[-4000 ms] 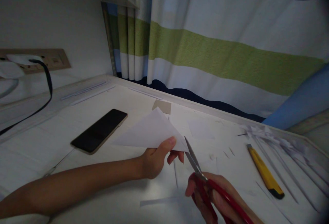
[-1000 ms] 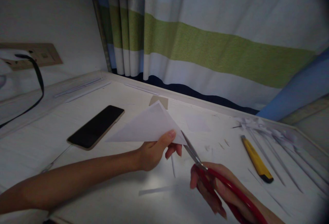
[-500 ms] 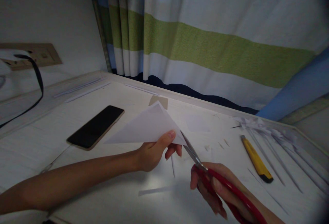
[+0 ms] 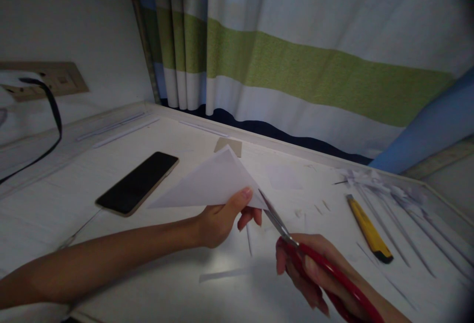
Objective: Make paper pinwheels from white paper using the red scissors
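Observation:
A white sheet of paper (image 4: 207, 180), folded to a triangle, is pinched near its lower right part by my left hand (image 4: 225, 217), thumb on top. My right hand (image 4: 314, 268) has its fingers in the red handles of a pair of scissors (image 4: 333, 268). The metal blades point up and left, and the paper's right corner lies between or against them. How far the blades are parted is hard to tell.
A black phone (image 4: 138, 183) lies on the white table (image 4: 155, 273) at the left. A yellow cutter (image 4: 369, 229) and white paper flowers on long stems (image 4: 403, 231) lie at the right. A small grey-beige square (image 4: 233, 146), paper scraps and thin paper rolls are also there.
The scissor tips have shifted very slightly left along the paper's right edge. The left hand and the paper are almost unmoved.

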A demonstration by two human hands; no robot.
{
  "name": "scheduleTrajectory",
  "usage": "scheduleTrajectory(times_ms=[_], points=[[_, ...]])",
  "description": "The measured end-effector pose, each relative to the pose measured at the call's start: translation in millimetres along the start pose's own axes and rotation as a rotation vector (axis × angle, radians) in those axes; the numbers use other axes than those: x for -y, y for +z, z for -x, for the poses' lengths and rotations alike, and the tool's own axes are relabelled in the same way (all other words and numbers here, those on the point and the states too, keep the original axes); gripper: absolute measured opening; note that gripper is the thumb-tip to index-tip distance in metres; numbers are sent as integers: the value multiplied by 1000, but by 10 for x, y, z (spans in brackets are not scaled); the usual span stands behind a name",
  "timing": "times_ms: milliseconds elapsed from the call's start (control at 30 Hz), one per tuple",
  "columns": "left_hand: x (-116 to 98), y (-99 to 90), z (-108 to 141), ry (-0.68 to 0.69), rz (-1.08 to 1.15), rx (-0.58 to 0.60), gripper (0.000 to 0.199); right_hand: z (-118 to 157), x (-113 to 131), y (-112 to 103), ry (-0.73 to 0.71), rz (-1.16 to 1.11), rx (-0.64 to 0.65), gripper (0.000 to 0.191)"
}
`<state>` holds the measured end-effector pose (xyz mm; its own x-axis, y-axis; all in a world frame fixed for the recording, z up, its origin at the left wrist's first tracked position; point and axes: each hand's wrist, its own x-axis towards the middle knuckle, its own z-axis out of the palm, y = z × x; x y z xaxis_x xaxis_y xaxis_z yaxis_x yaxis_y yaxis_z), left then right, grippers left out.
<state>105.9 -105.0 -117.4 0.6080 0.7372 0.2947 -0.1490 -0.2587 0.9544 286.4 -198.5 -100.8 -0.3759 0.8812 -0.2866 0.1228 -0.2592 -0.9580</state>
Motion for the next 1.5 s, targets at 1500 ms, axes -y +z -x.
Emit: scheduleTrajectory(times_ms=[1500], points=[[69, 11, 15, -36, 53, -35, 50, -13, -83, 35, 59, -98, -75, 45]])
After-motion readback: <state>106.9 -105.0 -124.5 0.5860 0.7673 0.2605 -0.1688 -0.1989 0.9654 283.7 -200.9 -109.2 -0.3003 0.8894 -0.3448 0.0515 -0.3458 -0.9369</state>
